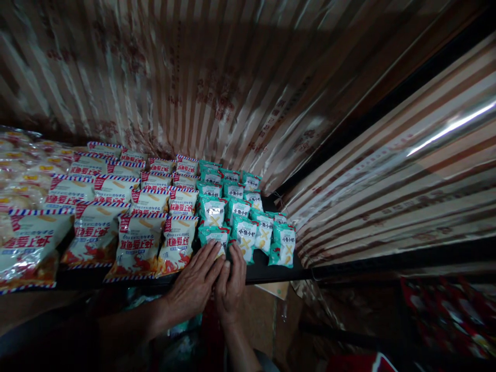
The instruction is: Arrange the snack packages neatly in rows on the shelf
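Observation:
A small green-and-white snack bag (213, 234) stands at the front of the shelf, its lower part covered by fingers. My left hand (196, 284) lies across its lower left front, fingers close together. At its lower right edge, my right hand (231, 281) has its fingers bent against the bag, with the thumbs side by side. Matching green bags stand in rows behind and to the right, the nearest being another green snack bag (245, 238). Left of my hands is a larger white snack bag (177, 242) with red lettering and a striped edge.
Several rows of larger white-and-red bags (140, 243) fill the shelf leftward, with clear-wrapped packs (21, 178) beyond. Striped sheeting (217, 77) hangs behind, and more striped sheeting (399, 181) covers the right side. The black shelf edge (267, 275) runs just beyond my hands.

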Available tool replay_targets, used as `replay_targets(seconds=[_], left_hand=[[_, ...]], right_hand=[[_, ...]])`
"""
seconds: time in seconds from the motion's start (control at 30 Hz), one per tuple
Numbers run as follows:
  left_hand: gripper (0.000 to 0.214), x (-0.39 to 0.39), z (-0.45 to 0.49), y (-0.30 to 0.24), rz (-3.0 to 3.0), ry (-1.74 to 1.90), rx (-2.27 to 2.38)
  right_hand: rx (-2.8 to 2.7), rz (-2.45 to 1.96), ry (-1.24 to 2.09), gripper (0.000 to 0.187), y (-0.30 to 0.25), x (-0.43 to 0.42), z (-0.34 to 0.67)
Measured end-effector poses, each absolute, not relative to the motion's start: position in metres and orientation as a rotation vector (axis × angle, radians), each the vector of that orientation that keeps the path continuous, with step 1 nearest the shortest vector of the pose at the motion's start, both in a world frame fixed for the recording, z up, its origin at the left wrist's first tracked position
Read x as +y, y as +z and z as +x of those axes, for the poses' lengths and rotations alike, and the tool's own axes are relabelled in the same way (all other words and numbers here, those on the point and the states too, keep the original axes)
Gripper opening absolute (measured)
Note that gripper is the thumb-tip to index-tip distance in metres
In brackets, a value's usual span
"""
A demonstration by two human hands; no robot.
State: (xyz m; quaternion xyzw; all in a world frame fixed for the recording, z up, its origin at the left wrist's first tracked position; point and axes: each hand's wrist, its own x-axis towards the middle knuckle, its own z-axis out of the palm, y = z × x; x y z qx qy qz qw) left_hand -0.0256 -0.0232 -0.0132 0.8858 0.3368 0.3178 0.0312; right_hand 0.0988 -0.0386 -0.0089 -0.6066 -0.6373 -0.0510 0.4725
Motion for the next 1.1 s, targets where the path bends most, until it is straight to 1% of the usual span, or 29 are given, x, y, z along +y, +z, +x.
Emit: replay_targets(seconds=[0.27,0.37,0.53,0.73,0.9,1.1], left_hand=[[0.056,-0.022,-0.027,-0.010,2.725,0.971,1.011],[0.053,-0.022,-0.028,-0.007,2.727,0.974,1.032],[0.048,-0.018,-0.031,-0.004,2.741,0.993,1.056],[0.057,-0.018,-0.032,0.003,2.645,1.043,1.067],[0.066,-0.018,-0.031,0.005,2.601,1.036,1.074],[0.064,-0.018,-0.031,-0.002,2.653,1.006,1.110]], right_hand=[[-1.447,-1.535,0.131,0.041,-0.013,-0.041,0.099],[-1.430,-1.512,0.169,0.042,-0.013,-0.039,0.097],[-1.435,-1.485,0.147,0.041,-0.015,-0.034,0.093],[-1.460,-1.448,0.144,0.035,-0.016,-0.031,0.093],[-1.416,-1.502,0.096,0.037,-0.018,-0.028,0.095],[-1.507,-1.503,0.021,0.041,-0.008,-0.021,0.096]])
